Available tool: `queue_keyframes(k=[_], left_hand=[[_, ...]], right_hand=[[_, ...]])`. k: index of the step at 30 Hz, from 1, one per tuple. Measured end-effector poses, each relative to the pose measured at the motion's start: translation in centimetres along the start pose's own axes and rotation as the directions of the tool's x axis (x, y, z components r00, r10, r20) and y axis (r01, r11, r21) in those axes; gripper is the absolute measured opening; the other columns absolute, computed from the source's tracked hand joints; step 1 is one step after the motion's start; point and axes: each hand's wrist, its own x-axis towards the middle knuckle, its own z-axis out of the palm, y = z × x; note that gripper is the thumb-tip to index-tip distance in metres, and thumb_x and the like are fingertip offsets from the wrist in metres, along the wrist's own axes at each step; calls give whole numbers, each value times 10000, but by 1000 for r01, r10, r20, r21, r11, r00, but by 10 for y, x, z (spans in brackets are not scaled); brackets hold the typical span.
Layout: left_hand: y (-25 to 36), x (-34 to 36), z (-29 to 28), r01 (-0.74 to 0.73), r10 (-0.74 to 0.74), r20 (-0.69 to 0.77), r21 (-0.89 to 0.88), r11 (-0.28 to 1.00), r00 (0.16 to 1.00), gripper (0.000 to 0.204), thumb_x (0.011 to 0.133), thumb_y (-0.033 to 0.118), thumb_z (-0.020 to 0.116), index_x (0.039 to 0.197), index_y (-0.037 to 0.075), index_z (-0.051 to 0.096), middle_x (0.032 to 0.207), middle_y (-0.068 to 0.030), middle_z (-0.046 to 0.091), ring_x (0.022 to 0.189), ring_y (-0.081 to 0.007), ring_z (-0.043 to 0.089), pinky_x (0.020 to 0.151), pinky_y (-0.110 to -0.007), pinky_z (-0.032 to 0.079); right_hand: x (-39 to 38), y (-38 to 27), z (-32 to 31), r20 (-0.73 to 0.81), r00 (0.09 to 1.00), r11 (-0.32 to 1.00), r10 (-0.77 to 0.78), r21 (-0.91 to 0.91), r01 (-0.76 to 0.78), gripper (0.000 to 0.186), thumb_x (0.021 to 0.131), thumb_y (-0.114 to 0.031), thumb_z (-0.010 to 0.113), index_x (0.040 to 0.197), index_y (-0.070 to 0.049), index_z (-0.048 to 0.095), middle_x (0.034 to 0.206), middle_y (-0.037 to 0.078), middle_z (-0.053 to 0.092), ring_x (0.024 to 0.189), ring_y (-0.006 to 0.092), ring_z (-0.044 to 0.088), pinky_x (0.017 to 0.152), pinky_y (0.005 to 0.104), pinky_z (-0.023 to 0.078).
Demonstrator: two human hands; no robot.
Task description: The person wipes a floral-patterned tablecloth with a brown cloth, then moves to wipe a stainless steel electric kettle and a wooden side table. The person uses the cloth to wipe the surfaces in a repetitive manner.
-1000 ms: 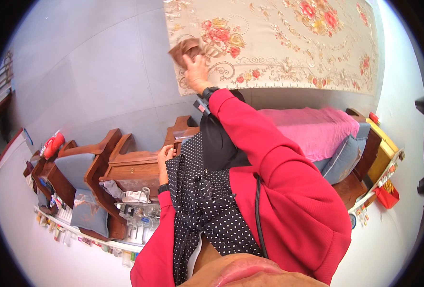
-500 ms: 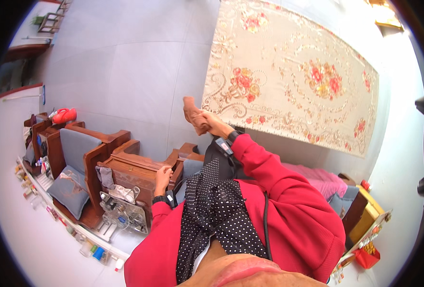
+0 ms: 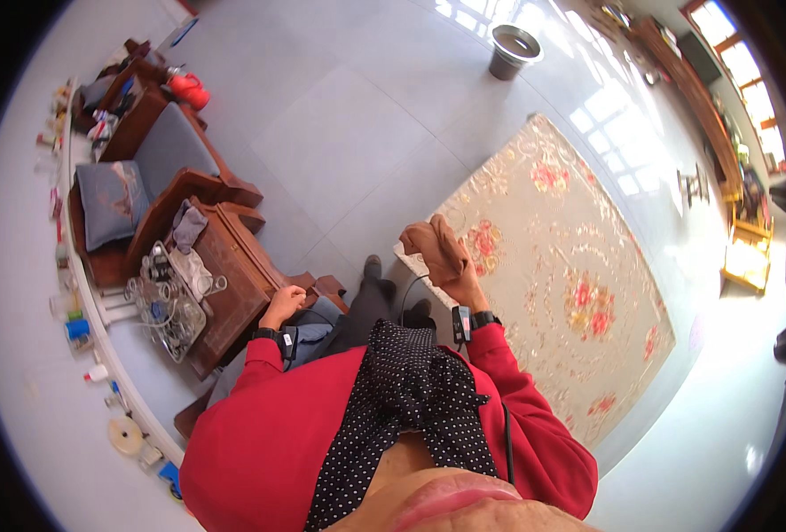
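right hand (image 3: 467, 284) around brown cloth (image 3: 437, 248), illegible label (image 3: 466, 321) on wrist device (image 3: 459, 335)

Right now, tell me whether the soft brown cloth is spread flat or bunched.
Bunched: the soft brown cloth shows creased folds, gathered in the right hand.

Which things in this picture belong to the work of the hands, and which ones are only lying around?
In the work:
brown cloth, held in the right hand
flower-patterned cover, next to that hand

Lying around, it seems:
cushion on the wooden chair
red jug
small grey cloth, at the left
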Motion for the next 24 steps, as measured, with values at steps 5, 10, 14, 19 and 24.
queue_keyframes(k=[5,10,14,19,24], left_hand=[[-21,12,-42,-74,80,-190,39,996,979,224,924,173,603,978,-19,704,800,-70,703,695,-150,662,627,-299,545],[-13,58,-124,-15,-72,-408,-208,978,910,352,949,262,597,716,3,647,663,-93,655,605,-122,633,583,-328,497],[22,92,-203,61,-46,-581,6,998,813,418,957,326,585,716,-14,599,621,-110,607,580,-187,589,589,-368,454],[64,121,-292,-206,84,-785,-56,977,614,405,952,338,618,765,-19,575,618,-92,549,587,-168,521,589,-369,429],[115,131,-372,-367,134,-897,-33,929,422,298,950,266,659,838,-4,601,665,-28,520,644,-91,462,591,-308,412]], right_hand=[[23,-6,6,162,943,810,290,483,-333,572,1014,-496,415,1402,-88,515,1324,78,600,1150,222,592,938,373,499],[67,-44,80,111,962,537,-250,-810,233,483,1023,-362,452,1386,-47,498,1277,78,605,1112,218,602,885,344,513],[124,-80,173,297,896,396,-329,-819,416,362,1043,-238,449,1281,32,483,1219,109,590,1088,226,604,911,306,488],[195,-95,237,340,857,287,-387,-839,462,361,894,-45,545,1250,10,516,1147,86,573,1035,225,628,872,302,495],[245,-106,262,100,955,666,-279,-696,267,459,807,55,498,1262,-3,511,1156,76,581,1053,209,633,805,291,509]])
